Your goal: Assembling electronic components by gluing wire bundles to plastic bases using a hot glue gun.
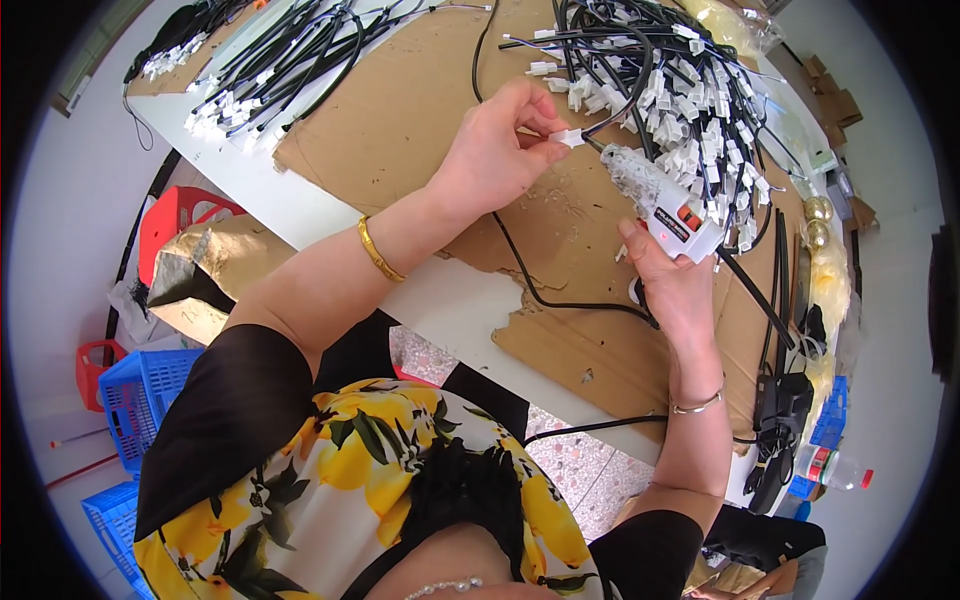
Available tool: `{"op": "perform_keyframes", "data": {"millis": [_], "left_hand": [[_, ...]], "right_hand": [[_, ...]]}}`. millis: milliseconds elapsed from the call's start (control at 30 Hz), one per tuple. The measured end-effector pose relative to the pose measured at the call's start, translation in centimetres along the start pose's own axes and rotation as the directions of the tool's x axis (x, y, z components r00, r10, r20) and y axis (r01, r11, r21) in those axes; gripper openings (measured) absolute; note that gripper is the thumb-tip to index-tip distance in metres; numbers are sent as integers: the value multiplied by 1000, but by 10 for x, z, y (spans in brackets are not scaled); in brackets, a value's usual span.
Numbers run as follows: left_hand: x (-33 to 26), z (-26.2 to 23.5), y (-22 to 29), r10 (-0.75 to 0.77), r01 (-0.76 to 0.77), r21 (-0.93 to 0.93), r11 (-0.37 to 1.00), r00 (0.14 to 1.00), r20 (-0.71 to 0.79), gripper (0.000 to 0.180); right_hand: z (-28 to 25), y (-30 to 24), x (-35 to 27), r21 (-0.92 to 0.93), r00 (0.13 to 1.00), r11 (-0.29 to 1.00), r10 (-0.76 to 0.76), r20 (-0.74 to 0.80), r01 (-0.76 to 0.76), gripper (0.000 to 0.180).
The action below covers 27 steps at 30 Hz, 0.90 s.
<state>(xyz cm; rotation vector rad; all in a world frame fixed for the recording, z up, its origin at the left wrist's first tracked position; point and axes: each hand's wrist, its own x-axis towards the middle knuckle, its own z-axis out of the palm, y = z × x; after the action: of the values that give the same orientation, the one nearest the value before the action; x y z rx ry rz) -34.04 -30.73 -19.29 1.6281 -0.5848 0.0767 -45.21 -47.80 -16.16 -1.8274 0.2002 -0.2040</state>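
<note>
Pinched in the fingers of my left hand (500, 150) is a small white plastic connector (570, 137) on the end of a black cable. My right hand (672, 285) is wrapped round the handle of a white hot glue gun (665, 210), whose front is crusted with residue. The gun's nozzle points up and left, close beside the connector; whether they touch I cannot tell. A black glue stick (755, 290) sticks out of its back end. Just beyond both hands lies a large pile of black cables with white connectors (690, 110).
Torn brown cardboard (400, 110) covers much of the white table (450, 300). Another cable bundle (290, 70) lies at the far left. A black cord (540, 295) crosses the cardboard. A plastic bottle (835, 470) is at the right; blue crates (150, 395) and a red stool (185, 215) stand left.
</note>
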Motion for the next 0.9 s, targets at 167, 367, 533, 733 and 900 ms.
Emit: {"op": "perform_keyframes", "data": {"millis": [167,367,533,733,900], "left_hand": [[0,0,2,12,-11,31,999,1000,-20,28],[-1,0,1,18,-16,32,999,999,-47,28],[1,0,0,17,-16,27,1000,999,-43,28],[1,-1,-2,-18,17,-36,999,1000,-18,29],[1,0,-2,3,-3,-8,1000,1000,-27,29]], "right_hand": [[0,1,0,-15,1000,1000,2,-2,-2,22],[1,1,0,-44,1000,999,-14,-7,14,20],[0,0,0,-32,1000,999,-19,-16,19,19],[-1,-3,0,-92,1000,996,-1,-4,0,19],[0,-3,-1,-67,1000,998,9,-3,-9,19]]}}
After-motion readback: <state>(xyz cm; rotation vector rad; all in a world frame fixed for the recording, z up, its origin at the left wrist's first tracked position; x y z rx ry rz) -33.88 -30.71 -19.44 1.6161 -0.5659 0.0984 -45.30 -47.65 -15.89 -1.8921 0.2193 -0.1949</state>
